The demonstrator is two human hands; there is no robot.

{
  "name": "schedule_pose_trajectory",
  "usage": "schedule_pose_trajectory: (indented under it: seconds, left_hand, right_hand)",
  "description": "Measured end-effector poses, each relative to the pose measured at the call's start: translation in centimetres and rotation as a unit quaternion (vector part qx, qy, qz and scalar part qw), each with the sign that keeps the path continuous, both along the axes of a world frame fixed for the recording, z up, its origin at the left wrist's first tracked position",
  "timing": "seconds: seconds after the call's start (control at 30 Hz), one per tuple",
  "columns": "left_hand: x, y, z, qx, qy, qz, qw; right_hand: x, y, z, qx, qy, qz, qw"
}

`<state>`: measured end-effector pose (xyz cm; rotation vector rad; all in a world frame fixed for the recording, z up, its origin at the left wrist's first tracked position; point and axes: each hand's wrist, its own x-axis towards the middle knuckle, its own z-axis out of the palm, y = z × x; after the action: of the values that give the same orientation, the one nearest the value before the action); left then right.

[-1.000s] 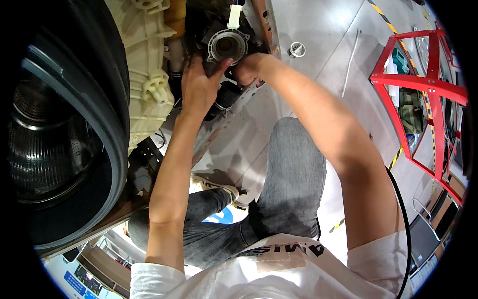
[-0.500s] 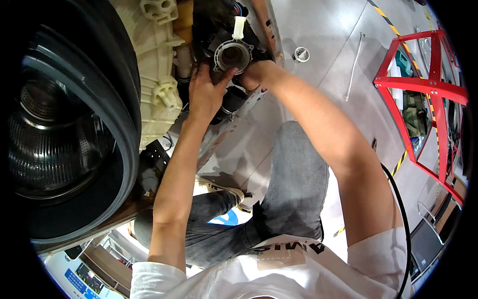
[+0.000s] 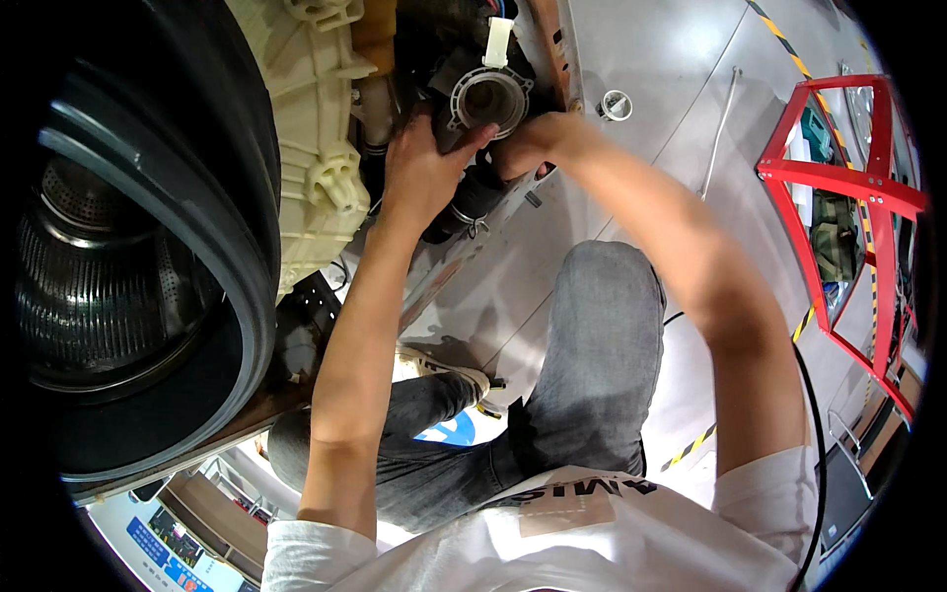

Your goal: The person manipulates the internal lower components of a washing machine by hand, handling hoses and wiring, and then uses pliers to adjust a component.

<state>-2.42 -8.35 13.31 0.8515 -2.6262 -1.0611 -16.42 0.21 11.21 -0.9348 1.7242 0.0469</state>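
Broadly, a pale floor (image 3: 681,49) spread across the right, where a red metal frame (image 3: 819,176) stood. On the left rose a cream plastic casing (image 3: 306,138), beside a thick black rubber ring (image 3: 258,326) with a perforated steel drum (image 3: 109,296) visible through it. A thin white rod (image 3: 722,128) lay on the floor, short of the red frame. Near the top, between casing and floor, sat a round grey housing (image 3: 488,102), its open mouth facing up. The left hand (image 3: 424,173) had its thumb against the near rim, spread wide from its fingers; the right hand (image 3: 523,146) was bent in close at the lower right, fingertips hidden, so neither grip could be told. Below them ran a black hose (image 3: 476,195). Smallest were a white connector (image 3: 498,42) above the mouth and a round white cap (image 3: 615,106) on the floor.
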Motion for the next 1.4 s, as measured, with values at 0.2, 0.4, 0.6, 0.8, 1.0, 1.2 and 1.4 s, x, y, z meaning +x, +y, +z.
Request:
schedule_pose_trajectory:
  seconds: [0.2,0.4,0.6,0.8,1.0,1.2,1.4]
  left_hand:
    - [-0.7,0.3,-0.5,-0.016,-0.004,-0.015,1.000]
    - [-1.4,0.2,1.1,-0.020,-0.059,-0.068,0.996]
    - [-2.5,-1.2,0.3,0.036,-0.167,-0.171,0.970]
    - [-2.8,-1.2,0.1,0.065,-0.156,-0.202,0.965]
    - [-2.9,-0.6,-0.1,0.002,-0.159,-0.252,0.954]
    - [-5.1,0.3,3.5,-0.024,-0.234,-0.257,0.937]
    - [-5.2,0.2,0.6,0.059,-0.083,-0.280,0.954]
  right_hand:
    - [1.4,3.1,3.2,-0.098,0.177,0.349,0.915]
    - [4.8,11.4,4.9,-0.292,0.182,-0.031,0.938]
    - [4.1,11.9,-3.0,-0.147,-0.059,-0.233,0.959]
    - [2.8,11.5,-5.5,-0.166,-0.267,-0.288,0.904]
    - [2.0,9.8,-3.9,-0.131,-0.222,-0.178,0.950]
    - [1.6,9.3,-4.1,-0.118,-0.126,-0.050,0.984]
    - [2.0,9.6,-3.5,-0.170,-0.060,-0.023,0.983]
